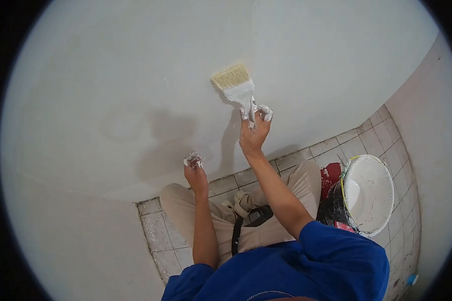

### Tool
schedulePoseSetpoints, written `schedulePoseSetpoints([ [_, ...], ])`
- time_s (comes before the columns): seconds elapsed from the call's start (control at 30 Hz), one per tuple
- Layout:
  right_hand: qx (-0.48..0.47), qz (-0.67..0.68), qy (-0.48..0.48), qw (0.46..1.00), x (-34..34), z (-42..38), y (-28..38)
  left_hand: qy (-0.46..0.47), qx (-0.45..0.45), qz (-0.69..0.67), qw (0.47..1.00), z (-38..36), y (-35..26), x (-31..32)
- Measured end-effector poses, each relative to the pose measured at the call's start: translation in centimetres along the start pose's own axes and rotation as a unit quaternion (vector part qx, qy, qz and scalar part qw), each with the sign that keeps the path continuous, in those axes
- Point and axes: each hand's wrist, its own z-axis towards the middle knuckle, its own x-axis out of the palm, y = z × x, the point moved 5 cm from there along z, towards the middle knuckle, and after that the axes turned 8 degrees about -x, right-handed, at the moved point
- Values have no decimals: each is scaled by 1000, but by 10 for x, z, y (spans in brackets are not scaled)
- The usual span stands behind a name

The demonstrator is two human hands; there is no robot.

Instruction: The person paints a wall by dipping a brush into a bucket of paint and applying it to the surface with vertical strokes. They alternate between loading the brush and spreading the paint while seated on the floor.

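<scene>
A wide brush (232, 79) with pale yellow bristles and a white-coated base lies against the pale wall (135, 65), bristles pointing up and slightly left. My right hand (255, 123) is closed round its handle, with white paint over the fingertips. Lower and to the left, my left hand (195, 167) is held up in front of the wall, its fingers curled and smeared with white. Whether anything is between those fingers is too small to make out.
On the right, a paint-smeared bucket (378, 195) with a yellow rim edge holds white paint, beside a red object (330, 176). Grimy floor tiles (354, 146) meet the wall. Side walls rise at left and right. A small blue item (412, 279) lies at lower right.
</scene>
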Motion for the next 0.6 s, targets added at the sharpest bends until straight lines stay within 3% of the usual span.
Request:
schedulePoseSetpoints([
  [0.3, -31, -41, -52, 997, 13, -6, 1, 5, 9, 9, 1000, 2, 6, -1],
  [0.5, 27, -65, -17, 997, 2, -50, -18, 4, 10, 2, 1000, 1, 4, -4],
  [0.6, 106, -56, 30, 992, -16, -83, -40, 3, 18, -13, 1000, 1, 5, -7],
])
